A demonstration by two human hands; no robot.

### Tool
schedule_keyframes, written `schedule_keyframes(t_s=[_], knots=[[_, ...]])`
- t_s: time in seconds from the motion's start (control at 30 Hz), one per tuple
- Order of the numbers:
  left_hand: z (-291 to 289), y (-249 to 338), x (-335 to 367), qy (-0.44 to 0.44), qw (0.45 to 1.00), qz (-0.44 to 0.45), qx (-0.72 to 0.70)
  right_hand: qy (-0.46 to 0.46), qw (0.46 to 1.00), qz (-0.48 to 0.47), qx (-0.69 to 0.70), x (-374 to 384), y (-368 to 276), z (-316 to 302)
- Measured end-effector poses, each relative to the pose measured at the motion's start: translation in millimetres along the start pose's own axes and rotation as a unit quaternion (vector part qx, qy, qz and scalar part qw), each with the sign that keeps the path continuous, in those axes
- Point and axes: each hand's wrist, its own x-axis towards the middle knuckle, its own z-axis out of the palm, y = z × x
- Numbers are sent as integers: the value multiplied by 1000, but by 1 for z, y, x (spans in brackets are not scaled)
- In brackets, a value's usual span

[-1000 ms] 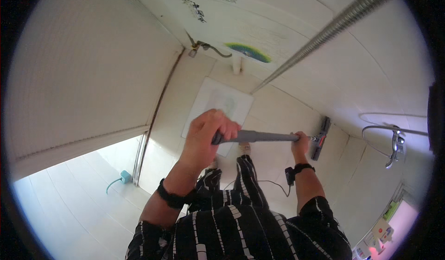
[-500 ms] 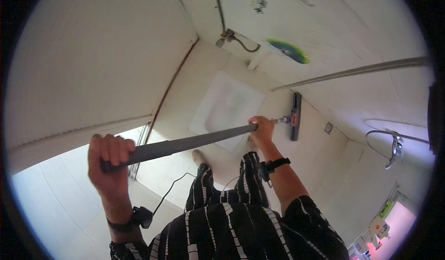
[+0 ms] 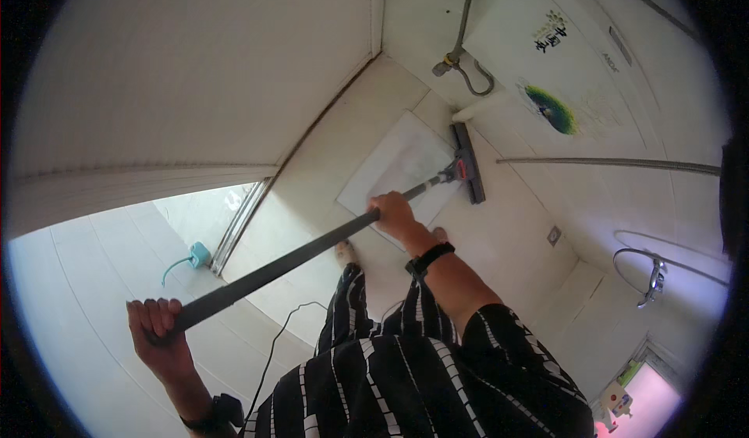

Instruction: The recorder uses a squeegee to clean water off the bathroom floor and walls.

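A long grey-handled mop (image 3: 289, 263) crosses in front of me, slanting from lower left up to the right. My left hand (image 3: 160, 335) is wrapped round its upper end at the left. Further down the shaft, near the centre, my right hand (image 3: 395, 215) is closed round it. The wide dark mop head (image 3: 473, 174), with a red part at its joint, rests on the floor at the right edge of a white rectangular panel (image 3: 402, 153). Its far end lies close to the base of the right-hand wall. Both wrists wear black bands.
A white wall-mounted unit (image 3: 577, 79) with a green picture hangs at upper right, beside a hose valve (image 3: 448, 65). A floor drain (image 3: 554, 236) and metal tap (image 3: 655, 282) are at right. By the doorway sits a light-blue object (image 3: 199, 254); a black cable (image 3: 275, 335) hangs left.
The mop head has moved away from me and leftward, onto the white panel's edge. Both hands have shifted left, the left one lower. The view has turned, bringing the light-blue object into sight.
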Motion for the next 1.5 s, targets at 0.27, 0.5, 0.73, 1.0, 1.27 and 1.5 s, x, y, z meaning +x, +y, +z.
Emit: schedule_keyframes(t_s=[0.27, 0.5, 0.73, 1.0, 1.27, 1.5], knots=[[-69, 38, -46, 114, 992, 53, 25, -96, 993, -61, 34, 9, -69, 35], [-163, 61, -107, 92, 990, 111, 2, -45, 983, -173, 45, -8, -120, 85], [-177, 9, -153, 237, 966, 76, -72, -68, 975, -212, 0, 21, -105, 86], [-162, -60, -106, 207, 970, 36, -122, -82, 968, -219, -86, 113, -66, 64], [-123, -68, -56, 200, 973, 19, -111, -119, 968, -191, -111, 155, -46, 60], [-170, -69, -149, 342, 914, -15, -218, -206, 918, -264, -210, 94, -57, 133]])
